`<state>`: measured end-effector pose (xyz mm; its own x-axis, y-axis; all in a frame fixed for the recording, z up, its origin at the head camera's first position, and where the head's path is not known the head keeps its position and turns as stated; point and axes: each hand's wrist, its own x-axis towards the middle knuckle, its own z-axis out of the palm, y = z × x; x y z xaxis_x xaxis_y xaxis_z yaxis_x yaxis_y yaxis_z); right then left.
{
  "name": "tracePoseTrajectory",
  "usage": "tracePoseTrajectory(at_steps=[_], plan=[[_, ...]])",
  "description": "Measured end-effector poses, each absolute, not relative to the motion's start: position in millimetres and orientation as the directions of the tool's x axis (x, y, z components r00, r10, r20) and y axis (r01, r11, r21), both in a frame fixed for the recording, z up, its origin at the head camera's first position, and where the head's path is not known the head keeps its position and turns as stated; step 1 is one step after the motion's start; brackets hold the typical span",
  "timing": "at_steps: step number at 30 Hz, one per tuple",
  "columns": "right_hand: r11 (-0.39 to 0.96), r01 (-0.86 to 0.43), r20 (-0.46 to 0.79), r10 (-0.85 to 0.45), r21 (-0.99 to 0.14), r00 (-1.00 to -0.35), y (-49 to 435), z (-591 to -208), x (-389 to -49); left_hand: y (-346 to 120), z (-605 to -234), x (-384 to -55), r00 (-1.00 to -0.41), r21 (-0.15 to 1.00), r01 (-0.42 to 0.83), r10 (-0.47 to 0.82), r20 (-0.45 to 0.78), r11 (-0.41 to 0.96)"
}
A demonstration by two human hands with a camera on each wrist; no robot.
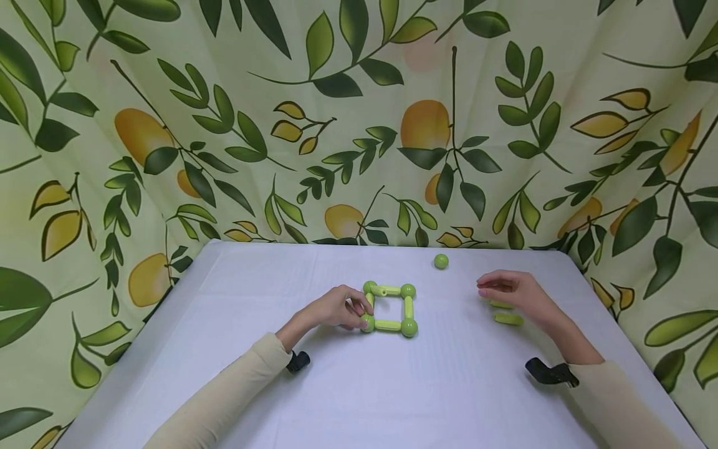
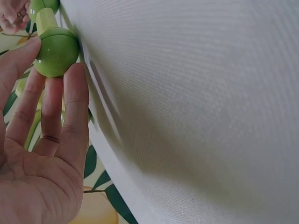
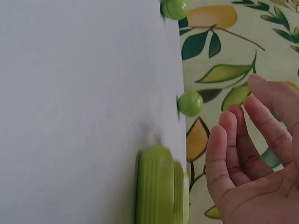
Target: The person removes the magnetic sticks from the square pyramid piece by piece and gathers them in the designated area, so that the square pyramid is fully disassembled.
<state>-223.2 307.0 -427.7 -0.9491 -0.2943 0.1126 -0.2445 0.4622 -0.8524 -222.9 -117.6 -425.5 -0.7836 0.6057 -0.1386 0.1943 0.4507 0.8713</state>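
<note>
A square frame of light green rods (image 1: 408, 308) with a green ball at each corner lies on the white table. My left hand (image 1: 342, 307) pinches its near-left ball (image 2: 57, 52) between thumb and fingertips, and covers part of the left rod. My right hand (image 1: 518, 290) hovers over loose green rods (image 1: 508, 319) at the right, its fingers relaxed and bent, with nothing between them. In the right wrist view the ribbed rods (image 3: 156, 186) lie side by side, beside the hand. A loose green ball (image 1: 441, 261) sits near the far edge.
The white-covered table (image 1: 314, 399) ends at a far edge close behind the loose ball. Behind it hangs a curtain (image 1: 359, 156) printed with leaves and fruit. Each wrist wears a black camera mount (image 1: 552, 373).
</note>
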Motion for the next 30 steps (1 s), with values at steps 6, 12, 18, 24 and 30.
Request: tracePoseTrajectory(at_steps=[6, 12, 18, 24, 30], plan=[[0.433, -0.233, 0.094, -0.318, -0.871, -0.943, 280, -425, -232, -117, -424, -222, -0.785, 0.874, 0.186, 0.603, -0.143, 0.448], [0.413, -0.253, 0.102, -0.354, -0.875, -0.930, 255, -425, -241, -117, -424, -221, -0.788, 0.873, 0.182, 0.599, -0.146, 0.452], [0.354, -0.243, 0.091, -0.396, -0.903, -0.914, 228, -423, -247, -118, -425, -223, -0.784, 0.870, 0.203, 0.607, -0.131, 0.449], [0.299, -0.283, 0.122, -0.461, -0.911, -0.879, 200, -426, -254, -118, -426, -225, -0.777, 0.864, 0.230, 0.619, -0.113, 0.447], [0.239, -0.315, 0.141, -0.545, -0.919, -0.826, 173, -427, -255, -122, -422, -226, -0.768, 0.847, 0.259, 0.631, -0.111, 0.465]])
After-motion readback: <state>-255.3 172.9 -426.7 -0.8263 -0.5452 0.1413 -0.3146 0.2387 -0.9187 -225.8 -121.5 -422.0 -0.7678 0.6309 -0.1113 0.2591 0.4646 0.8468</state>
